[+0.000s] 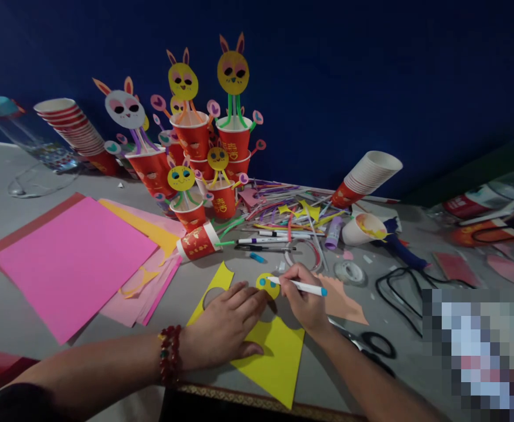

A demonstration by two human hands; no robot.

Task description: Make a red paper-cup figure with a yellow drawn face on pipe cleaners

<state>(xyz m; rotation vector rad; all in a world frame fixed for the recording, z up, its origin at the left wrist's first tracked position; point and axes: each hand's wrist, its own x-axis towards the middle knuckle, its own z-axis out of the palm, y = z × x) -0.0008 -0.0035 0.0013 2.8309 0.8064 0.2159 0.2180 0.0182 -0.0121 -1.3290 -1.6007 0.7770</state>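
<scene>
On the remote table (14, 211) I have sheets (76, 258) left of the paper disc (267, 291), scissors (356, 341) right, straws (278, 192) behind.

Left hand (221, 322): laid palm down, fingers side by side and reaching forward to the right, thumb angled off nearer the body
Left forearm (107, 357): stretches in from the lower left, dark sleeve (19, 403) pushed clear of the wrist
Right hand (303, 302): curled in a writing grip, just beside the left fingertips
Right forearm (362, 375): bare, slanting up from the lower right
</scene>
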